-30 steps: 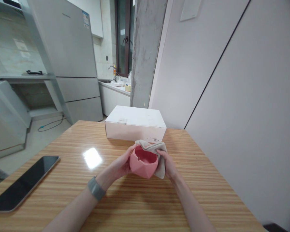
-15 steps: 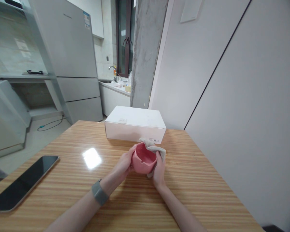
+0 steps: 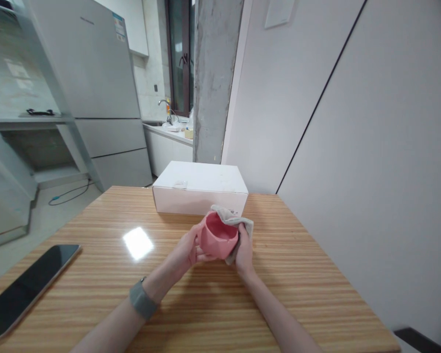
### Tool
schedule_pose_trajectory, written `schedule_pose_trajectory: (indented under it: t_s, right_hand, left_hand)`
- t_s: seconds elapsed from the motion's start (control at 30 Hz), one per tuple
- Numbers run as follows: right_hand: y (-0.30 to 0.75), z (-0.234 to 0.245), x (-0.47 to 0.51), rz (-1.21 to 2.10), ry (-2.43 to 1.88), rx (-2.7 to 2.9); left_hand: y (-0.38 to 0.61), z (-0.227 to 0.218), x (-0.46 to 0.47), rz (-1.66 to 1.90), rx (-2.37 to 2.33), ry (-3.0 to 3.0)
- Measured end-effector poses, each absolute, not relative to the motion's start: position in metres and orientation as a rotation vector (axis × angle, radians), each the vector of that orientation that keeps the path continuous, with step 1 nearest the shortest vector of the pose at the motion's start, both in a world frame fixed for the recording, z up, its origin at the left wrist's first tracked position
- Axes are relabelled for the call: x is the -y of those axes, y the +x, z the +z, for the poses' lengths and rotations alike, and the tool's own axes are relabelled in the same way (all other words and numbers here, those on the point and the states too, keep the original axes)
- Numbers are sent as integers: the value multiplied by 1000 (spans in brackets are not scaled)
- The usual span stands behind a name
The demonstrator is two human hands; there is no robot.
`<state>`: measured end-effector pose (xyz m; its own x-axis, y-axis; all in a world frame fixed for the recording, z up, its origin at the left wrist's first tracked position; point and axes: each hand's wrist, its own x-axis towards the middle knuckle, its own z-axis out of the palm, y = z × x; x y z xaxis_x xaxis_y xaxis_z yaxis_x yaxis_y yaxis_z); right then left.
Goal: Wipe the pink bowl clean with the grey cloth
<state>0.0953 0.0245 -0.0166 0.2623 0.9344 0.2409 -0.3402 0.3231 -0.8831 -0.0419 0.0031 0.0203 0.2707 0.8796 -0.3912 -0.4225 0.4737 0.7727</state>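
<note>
A pink ashtray [image 3: 215,240] with a faceted outside and a notched rim is held above the table, tilted so that its hollow shows. My left hand [image 3: 191,249] grips it from the left, with fingers passing under its base. On the other side, my right hand [image 3: 244,250] is closed on a light grey cloth [image 3: 228,215], which it presses to the rim and right side of the ashtray. Part of the cloth hangs below, between the hand and the ashtray. The right fingertips are mostly hidden.
Behind the hands, a white cardboard box [image 3: 202,189] rests on the striped wooden table [image 3: 308,279]. A black phone [image 3: 29,289] lies at the left. A pale wall [image 3: 371,171] borders the table's right side. A fridge [image 3: 91,83] and sink counter stand beyond.
The ashtray has turned and tilted in my hands, and my left fingers now show beneath it. The cloth has shifted slightly along the rim. The camera view has swung a little to the right.
</note>
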Motion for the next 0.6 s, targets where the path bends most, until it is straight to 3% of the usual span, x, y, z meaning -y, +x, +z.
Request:
schedule_pose_trajectory:
  t_s: [0.1, 0.3, 0.6]
  right_hand:
    - [106, -9, -34, 1245, -776, 830]
    - [99, -11, -31, 1394, -728, 841]
    - [80, -21, -10, 928, -858, 829]
  left_hand:
    - [-49, 23, -5, 834, -897, 592]
    - [-57, 15, -7, 796, -846, 640]
    - [-46, 12, -7, 945, -806, 558]
